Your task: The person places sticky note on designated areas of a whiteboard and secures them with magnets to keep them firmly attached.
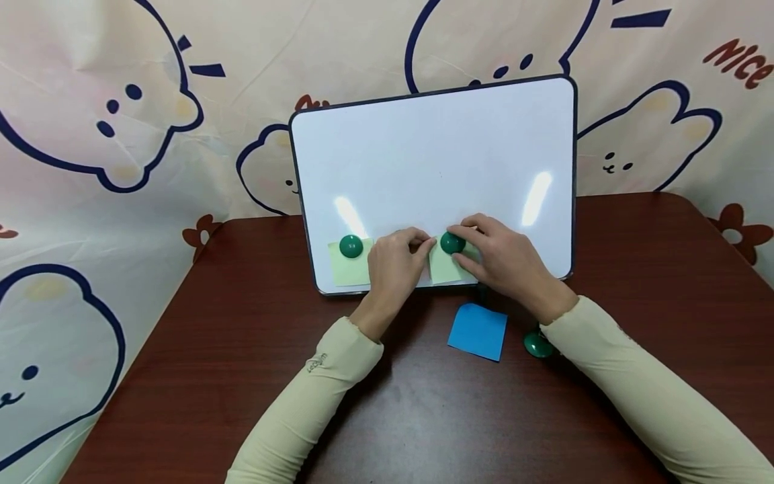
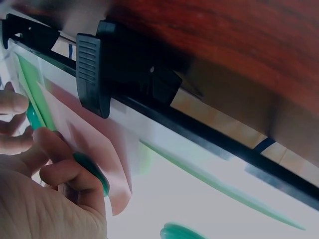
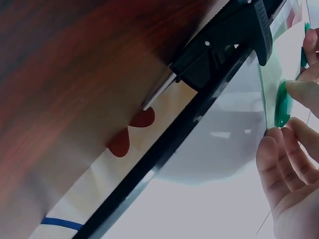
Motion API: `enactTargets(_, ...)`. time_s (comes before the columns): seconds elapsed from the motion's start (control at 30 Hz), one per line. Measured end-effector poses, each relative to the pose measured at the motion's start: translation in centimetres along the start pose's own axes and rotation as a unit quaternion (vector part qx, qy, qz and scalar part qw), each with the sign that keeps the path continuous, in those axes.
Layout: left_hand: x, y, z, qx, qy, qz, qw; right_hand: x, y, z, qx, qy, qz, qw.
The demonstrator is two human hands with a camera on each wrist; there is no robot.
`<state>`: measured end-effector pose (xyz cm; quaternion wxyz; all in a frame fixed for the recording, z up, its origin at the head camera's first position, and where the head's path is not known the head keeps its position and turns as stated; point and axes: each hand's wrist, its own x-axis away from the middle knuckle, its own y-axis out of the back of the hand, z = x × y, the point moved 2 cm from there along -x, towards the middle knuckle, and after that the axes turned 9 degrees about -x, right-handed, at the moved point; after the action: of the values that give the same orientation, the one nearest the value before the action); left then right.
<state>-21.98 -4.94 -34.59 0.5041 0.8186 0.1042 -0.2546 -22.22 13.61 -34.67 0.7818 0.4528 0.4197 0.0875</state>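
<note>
A light green sticky note [image 1: 445, 269] lies against the lower part of a whiteboard [image 1: 435, 154]. My right hand [image 1: 504, 259] pinches a round green magnet [image 1: 452, 243] on this note, thumb and fingertips at its rim. My left hand [image 1: 396, 262] pinches the same note at its left edge between thumb and finger. In the left wrist view, a pink sticky note [image 2: 94, 132] with a green magnet [image 2: 92, 172] sits beside the left hand; the hand covers it in the head view. Farther left, a second light green note [image 1: 351, 272] carries a green magnet [image 1: 351, 246].
A blue sticky note [image 1: 478, 333] lies on the dark wooden table [image 1: 242, 349] below the board. Another green magnet [image 1: 537, 344] rests beside the right cuff, partly hidden. Black clamp-like supports [image 2: 94, 74] grip the board's lower edge. A patterned cloth [image 1: 254, 54] hangs behind.
</note>
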Motion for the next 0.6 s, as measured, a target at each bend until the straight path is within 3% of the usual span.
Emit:
enactTargets(0.23,0.1,0.5,0.1,0.027,0.001,0.016,0.9995,1.1,0.3,0.5,-0.006,0.011,-0.007,0.9999)
enactTargets(0.4,0.4,1.1,0.3,0.051,0.01,0.031,0.9982,2.4,1.0,0.2,-0.017,-0.024,0.006,0.9995)
enactTargets(0.6,1.5,1.5,-0.3,0.067,0.007,0.101,0.9926,4.0,2.1,0.1,-0.041,-0.069,0.029,0.9964)
